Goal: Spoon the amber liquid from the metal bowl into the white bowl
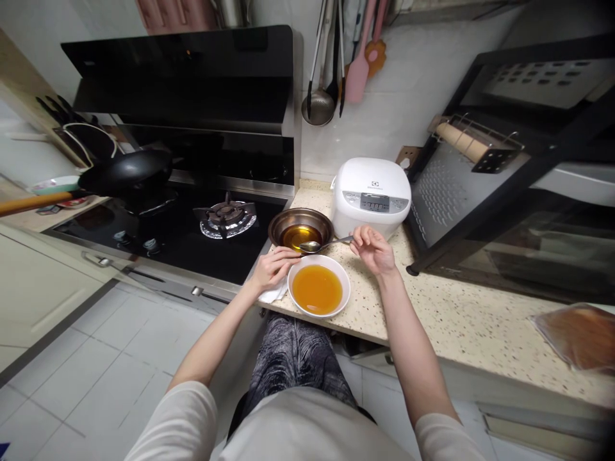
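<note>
My right hand (373,250) is closed, pinching the end of a metal spoon's (311,246) handle. The spoon lies level, its head above the near side of a steel bowl (275,229) with clear golden-brown liquid in it. In front of that stands a white bowl (346,296) of cloudy orange liquid, close to the counter's front edge. My left hand (275,267) is at the white bowl's upper left, fingers stretched out and close together, fingertips where the two bowls' rims meet. Whether it touches one rim or both I cannot tell. Part of a white cloth or tissue (273,293) shows under that hand.
A white rice cooker (371,192) stands behind the bowls on the speckled counter (461,320). Left is a gas hob with a bare burner (227,216) and a black wok (127,173). Utensils (319,107) hang on the wall. A black rack (480,192) and a plastic-wrapped brown item (579,336) are right.
</note>
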Available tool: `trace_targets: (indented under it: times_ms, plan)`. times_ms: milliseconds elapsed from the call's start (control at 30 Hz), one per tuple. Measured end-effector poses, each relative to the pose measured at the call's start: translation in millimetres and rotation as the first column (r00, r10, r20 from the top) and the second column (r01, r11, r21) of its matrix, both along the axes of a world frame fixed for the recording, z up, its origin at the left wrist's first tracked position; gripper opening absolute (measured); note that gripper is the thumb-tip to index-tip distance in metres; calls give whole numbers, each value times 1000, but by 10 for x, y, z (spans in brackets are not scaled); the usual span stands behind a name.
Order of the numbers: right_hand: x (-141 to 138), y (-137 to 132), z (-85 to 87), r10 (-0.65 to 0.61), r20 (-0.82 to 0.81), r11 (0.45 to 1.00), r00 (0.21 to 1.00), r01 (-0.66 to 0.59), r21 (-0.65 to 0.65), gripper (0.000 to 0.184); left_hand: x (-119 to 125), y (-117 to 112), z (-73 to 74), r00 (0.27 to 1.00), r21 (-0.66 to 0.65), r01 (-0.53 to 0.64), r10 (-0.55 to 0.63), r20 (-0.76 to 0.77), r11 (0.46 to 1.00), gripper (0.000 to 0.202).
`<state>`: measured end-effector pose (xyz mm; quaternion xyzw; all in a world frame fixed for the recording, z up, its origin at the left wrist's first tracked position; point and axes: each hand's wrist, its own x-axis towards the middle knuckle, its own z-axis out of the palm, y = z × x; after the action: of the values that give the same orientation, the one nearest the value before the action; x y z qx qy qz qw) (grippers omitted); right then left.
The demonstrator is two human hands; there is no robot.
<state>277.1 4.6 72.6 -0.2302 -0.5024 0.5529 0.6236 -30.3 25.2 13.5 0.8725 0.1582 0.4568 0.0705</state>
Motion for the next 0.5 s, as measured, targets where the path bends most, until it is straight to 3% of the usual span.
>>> trace_targets:
  times_ms: [300, 500]
  plan:
    - [62, -69, 55, 74, 76, 997, 994, -72, -23, 46, -9, 3, -17, 1000, -16, -1, 1, -9, 1000, 33]
    - [70, -114, 90, 113, 90, 993, 990, -116, 31, 43, -1, -6, -4, 1000, -14, -4, 4, -1, 1000, 33]
